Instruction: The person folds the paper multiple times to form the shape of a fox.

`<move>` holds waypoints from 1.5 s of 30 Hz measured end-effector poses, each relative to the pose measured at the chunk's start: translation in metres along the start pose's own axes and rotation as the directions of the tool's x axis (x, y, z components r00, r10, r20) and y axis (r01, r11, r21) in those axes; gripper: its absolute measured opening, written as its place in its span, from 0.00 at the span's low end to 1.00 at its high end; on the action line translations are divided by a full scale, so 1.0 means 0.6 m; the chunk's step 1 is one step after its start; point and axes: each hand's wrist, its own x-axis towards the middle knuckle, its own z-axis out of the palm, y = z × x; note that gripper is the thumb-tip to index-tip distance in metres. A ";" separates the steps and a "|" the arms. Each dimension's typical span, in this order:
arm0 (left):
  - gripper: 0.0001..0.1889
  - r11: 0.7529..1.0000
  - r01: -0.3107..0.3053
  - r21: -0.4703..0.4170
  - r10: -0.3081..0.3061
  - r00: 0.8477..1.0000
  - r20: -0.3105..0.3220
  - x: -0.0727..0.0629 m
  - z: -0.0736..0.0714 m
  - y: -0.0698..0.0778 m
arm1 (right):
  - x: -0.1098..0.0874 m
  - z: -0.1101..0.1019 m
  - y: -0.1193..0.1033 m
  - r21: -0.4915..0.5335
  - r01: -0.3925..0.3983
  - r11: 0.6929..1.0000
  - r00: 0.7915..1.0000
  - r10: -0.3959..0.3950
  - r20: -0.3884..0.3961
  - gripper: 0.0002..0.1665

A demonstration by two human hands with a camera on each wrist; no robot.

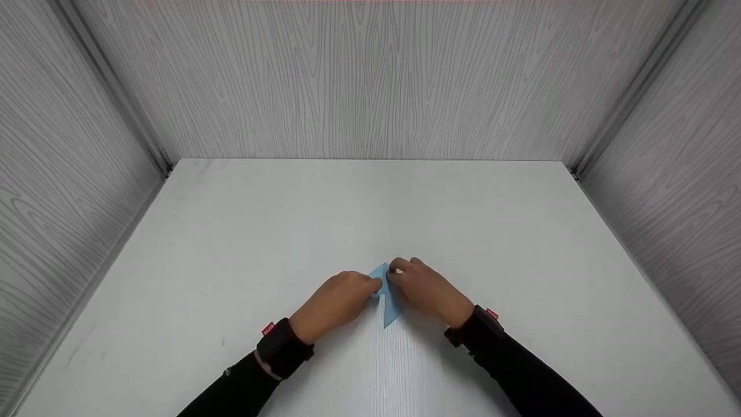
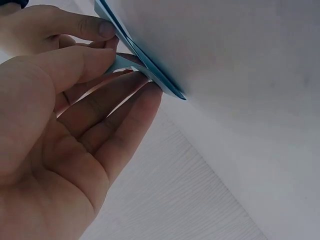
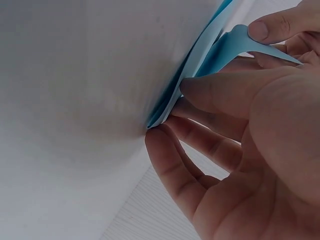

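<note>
A folded piece of light blue paper (image 1: 390, 311) with pointed ends lies between both hands near the front middle of the table. My left hand (image 1: 341, 296) pinches a flap of it between thumb and fingers from the left. From the other side, my right hand (image 1: 431, 291) holds the paper's right part, its thumb (image 3: 210, 92) on the upper layer. Stacked layers of the blue paper (image 3: 212, 37) show in the right wrist view, with the flap curving up toward the left hand. In the left wrist view, fingertips (image 2: 152, 92) sit right at the paper's folded edge.
The white table (image 1: 278, 214) spreads around the hands. Grey wood-grain panels stand at the back (image 1: 359, 81), at the left (image 1: 52, 174) and at the right (image 1: 677, 174). Black bands (image 1: 285, 347) with red tags sit on both wrists.
</note>
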 end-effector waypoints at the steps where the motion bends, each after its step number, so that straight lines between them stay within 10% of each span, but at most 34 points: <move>1: 0.08 1.000 -0.010 0.007 0.010 1.000 -0.005 -0.001 0.001 0.000 | 0.000 -0.001 0.000 -0.001 -0.003 1.000 1.000 0.003 0.008 0.16; 45: 0.10 0.991 -0.098 0.092 0.094 0.994 0.049 0.006 0.013 0.011 | 0.002 -0.002 -0.009 0.024 -0.047 0.999 0.999 0.048 -0.001 0.20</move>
